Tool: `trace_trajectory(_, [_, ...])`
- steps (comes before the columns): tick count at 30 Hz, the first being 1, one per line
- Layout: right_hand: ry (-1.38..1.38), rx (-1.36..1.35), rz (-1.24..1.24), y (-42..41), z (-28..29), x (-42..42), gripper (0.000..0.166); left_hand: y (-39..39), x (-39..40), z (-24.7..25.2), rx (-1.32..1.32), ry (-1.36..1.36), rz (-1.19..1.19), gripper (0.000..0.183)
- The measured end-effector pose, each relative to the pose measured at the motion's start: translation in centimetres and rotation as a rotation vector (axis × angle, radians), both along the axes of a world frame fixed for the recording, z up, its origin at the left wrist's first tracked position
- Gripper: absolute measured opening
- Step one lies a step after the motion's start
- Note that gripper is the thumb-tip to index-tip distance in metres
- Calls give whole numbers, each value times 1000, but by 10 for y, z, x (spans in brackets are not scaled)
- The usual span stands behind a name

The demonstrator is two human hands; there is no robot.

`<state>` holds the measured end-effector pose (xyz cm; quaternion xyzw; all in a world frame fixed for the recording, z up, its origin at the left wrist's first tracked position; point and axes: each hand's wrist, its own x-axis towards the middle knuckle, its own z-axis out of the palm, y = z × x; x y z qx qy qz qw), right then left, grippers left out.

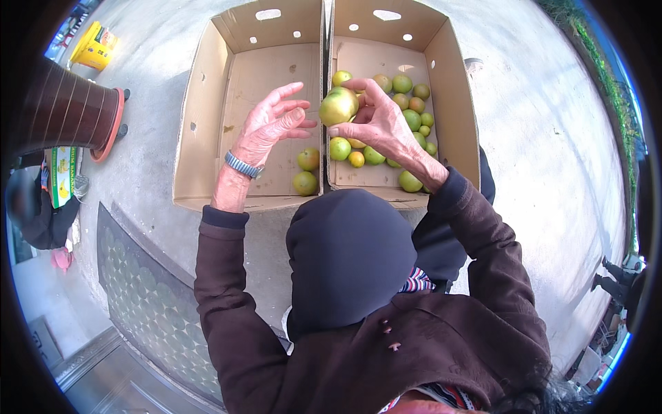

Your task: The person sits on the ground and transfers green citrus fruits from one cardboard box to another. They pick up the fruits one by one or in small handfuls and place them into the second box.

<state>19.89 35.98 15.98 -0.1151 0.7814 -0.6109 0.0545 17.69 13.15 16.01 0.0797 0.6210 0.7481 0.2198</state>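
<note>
My right hand (385, 121) grips a large round green-yellow fruit (337, 107) between thumb and fingers, above the divide between two cardboard boxes. Facing it, my left hand (276, 119) is raised with fingers apart and nothing in it; a metal-banded watch circles that wrist. Beneath my left hand, the left box (269, 72) has two fruits (305, 183) in its near right corner. Several smaller green and yellowish fruits (412, 120) lie in the right box (455, 119), some hidden by my right hand and forearm.
A brown ribbed planter (72, 103) on a wheeled base and a yellow bucket (94, 46) stand to the left. A patterned doormat (155, 305) lies at lower left. One person (44, 217) is at the far left, another person's legs (613, 279) at the far right.
</note>
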Motion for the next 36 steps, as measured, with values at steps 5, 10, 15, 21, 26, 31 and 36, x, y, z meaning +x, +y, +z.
trace_trajectory(5, [238,188,116,-56,8,2,81,4,12,-5,146,83,196,60])
trace_trajectory(10, [87,197,14,-7,-9,7,64,-60,-2,-32,-278,-1,234,50])
trace_trajectory(15, [-95,454,-123,62,-65,13,38,-80,-18,-91,-836,-234,-175,54])
trace_trajectory(21, [-153,608,-93,78,-95,18,36,-58,-13,-144,-1133,-498,-682,59])
trace_trajectory(26, [-221,583,-49,86,-104,16,28,-51,-7,-161,-1223,-531,-662,57])
trace_trajectory(31, [-203,540,-76,90,-107,14,25,-50,-5,-164,-1205,-493,-568,65])
trace_trajectory(36, [-139,611,-160,95,-102,9,23,-47,-6,-165,-1236,-493,-594,65])
